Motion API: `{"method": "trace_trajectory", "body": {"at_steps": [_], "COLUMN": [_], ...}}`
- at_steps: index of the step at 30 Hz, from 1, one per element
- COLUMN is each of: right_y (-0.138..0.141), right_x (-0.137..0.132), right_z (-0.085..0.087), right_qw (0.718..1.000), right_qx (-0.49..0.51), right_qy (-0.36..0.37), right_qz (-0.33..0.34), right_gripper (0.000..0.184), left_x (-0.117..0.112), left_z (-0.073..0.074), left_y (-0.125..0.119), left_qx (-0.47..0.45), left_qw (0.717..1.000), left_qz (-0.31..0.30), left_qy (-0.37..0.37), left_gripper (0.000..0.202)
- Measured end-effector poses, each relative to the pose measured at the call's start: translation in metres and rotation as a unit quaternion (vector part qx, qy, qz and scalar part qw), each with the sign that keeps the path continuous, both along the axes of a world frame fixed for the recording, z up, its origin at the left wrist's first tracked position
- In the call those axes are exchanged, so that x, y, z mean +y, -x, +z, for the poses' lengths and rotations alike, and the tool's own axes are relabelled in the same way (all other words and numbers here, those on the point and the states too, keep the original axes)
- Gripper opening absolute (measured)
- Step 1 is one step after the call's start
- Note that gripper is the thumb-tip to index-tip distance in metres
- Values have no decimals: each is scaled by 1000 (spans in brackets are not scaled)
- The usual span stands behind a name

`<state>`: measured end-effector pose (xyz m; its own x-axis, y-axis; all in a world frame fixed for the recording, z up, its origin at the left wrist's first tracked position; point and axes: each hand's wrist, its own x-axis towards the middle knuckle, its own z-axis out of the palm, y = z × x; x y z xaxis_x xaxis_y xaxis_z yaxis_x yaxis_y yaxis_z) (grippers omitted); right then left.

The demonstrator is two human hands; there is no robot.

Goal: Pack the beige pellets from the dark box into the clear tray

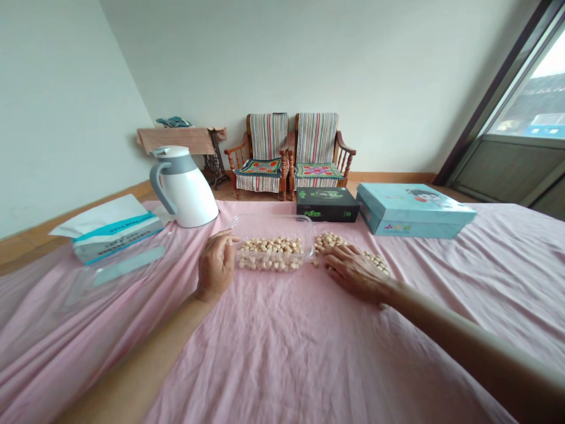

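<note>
A clear plastic box (308, 254) in the middle of the cloth holds many small, round, pale tan nuts or seeds (273, 246). At its left end is my left hand (215, 266), fingers bent and thumb against the box's edge, steadying it. To the right of the box, a loose pile of the same nuts (330, 240) lies directly on the cloth. My right hand (351, 270) rests palm down over this pile, fingers stretched toward the box. More nuts (376, 262) show beyond its wrist, and those under the palm are hidden.
A pink cloth (256, 353) covers the surface. Behind the nuts are a black box (327, 206) and a light blue box (415, 212). On the left stand a white-and-grey jug (188, 191), a tissue pack (117, 232) and a clear plastic lid (128, 268). Two chairs (318, 141) are farther back.
</note>
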<state>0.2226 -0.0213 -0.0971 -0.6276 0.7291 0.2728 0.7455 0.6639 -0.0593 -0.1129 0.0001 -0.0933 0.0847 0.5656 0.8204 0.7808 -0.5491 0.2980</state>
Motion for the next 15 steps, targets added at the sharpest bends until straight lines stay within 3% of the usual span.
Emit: {"method": "trace_trajectory", "body": {"at_steps": [6, 9, 15], "right_y": [-4, 0, 8], "right_x": [8, 5, 5], "right_z": [18, 23, 6], "right_qw": [996, 995, 990], "right_qx": [76, 66, 13], "right_qy": [0, 19, 41], "right_qz": [-51, -77, -135], "right_gripper": [22, 18, 13], "left_x": [0, 0, 0], "left_z": [-1, -1, -1], "left_y": [0, 0, 0], "left_qx": [-5, -6, -5], "left_qw": [1000, 1000, 1000], "left_qz": [4, 4, 0], "left_qy": [6, 8, 3], "left_gripper": [28, 28, 28]}}
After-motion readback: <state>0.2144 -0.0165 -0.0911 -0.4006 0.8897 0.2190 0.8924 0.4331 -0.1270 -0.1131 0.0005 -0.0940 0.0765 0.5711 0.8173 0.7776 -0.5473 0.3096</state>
